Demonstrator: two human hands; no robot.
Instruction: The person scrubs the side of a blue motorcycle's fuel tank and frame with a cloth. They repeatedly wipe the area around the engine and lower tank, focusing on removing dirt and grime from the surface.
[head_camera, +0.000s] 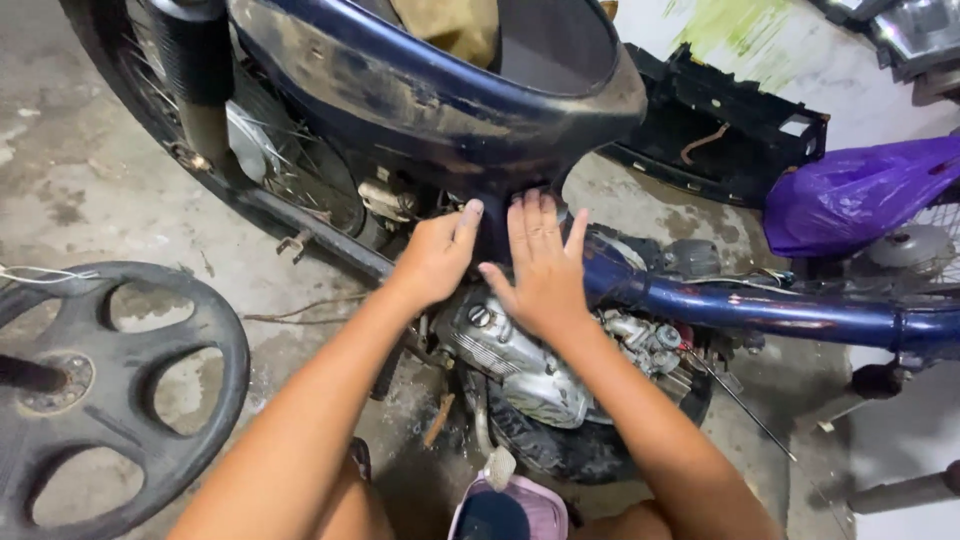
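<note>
Both hands at frame centre pressing scuffed dark-blue plastic motorbike leg-shield neck: left hand fingers curled, thumb up, right hand fingers flat, spread, holding nothing

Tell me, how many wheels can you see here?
2. A spoked wheel sits on the blue motorbike at upper left, behind the left hand; a loose black cast wheel lies at lower left. More may be hidden out of frame.

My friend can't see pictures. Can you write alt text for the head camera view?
Both hands, left hand and right hand, press on a dark blue motorbike frame above its silver engine. A black wheel lies left; a purple plastic bag sits right.
</note>
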